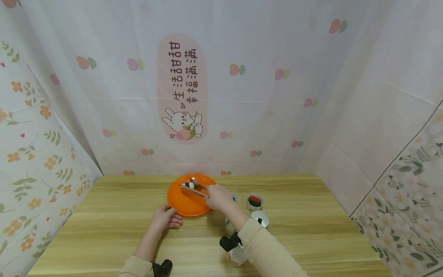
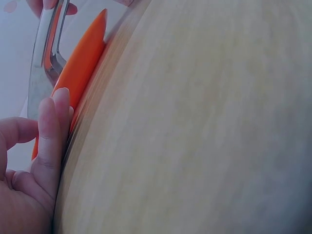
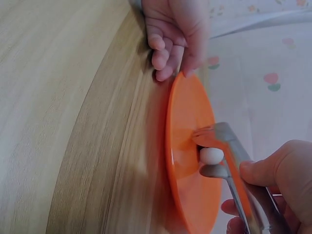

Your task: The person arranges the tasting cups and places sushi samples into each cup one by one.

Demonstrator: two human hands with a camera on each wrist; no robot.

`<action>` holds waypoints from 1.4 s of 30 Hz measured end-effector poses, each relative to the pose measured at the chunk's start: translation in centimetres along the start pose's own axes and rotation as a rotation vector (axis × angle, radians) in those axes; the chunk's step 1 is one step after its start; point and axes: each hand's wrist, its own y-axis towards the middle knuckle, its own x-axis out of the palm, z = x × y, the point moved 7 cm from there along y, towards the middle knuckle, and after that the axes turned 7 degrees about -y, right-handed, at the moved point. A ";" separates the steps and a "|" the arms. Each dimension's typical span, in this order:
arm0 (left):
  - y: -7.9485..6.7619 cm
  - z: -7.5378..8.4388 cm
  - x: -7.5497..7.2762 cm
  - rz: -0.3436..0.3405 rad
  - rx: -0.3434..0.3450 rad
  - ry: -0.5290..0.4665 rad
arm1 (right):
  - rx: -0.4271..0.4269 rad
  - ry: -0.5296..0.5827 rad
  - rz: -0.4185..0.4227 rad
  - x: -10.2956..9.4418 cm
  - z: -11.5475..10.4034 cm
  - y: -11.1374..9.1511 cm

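My right hand (image 1: pixel 219 197) grips metal tongs (image 3: pixel 233 148) over an orange plate (image 1: pixel 188 211) at the table's far side. Between the tong tips sits a small white piece with a black band (image 1: pixel 189 185), like a toy sushi or rice ball; the right wrist view shows its rounded white end (image 3: pixel 211 156). At the plate's near-left rim, my left hand (image 1: pixel 164 218) pinches the edge, thumb on top and fingers along the outside. Those fingers (image 2: pixel 48 131) lie close to the tabletop in the left wrist view.
Right of the plate stand several small cups: one with a red-and-black piece (image 1: pixel 254 201), a white one (image 1: pixel 260 218) with a black bit inside, and a lower one (image 1: pixel 238 255). My right forearm partly hides others. A printed curtain (image 1: pixel 270 127) hangs behind the table.
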 end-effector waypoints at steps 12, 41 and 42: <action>-0.2 0.1 0.1 0.009 0.002 0.008 | -0.033 -0.014 0.006 -0.3 1.2 -0.6; -0.2 -0.1 0.1 0.023 0.003 0.020 | -0.198 0.002 0.113 -4.3 1.7 -5.1; -0.2 0.0 0.1 0.022 0.005 0.022 | -0.203 0.004 0.119 -4.4 1.7 -5.2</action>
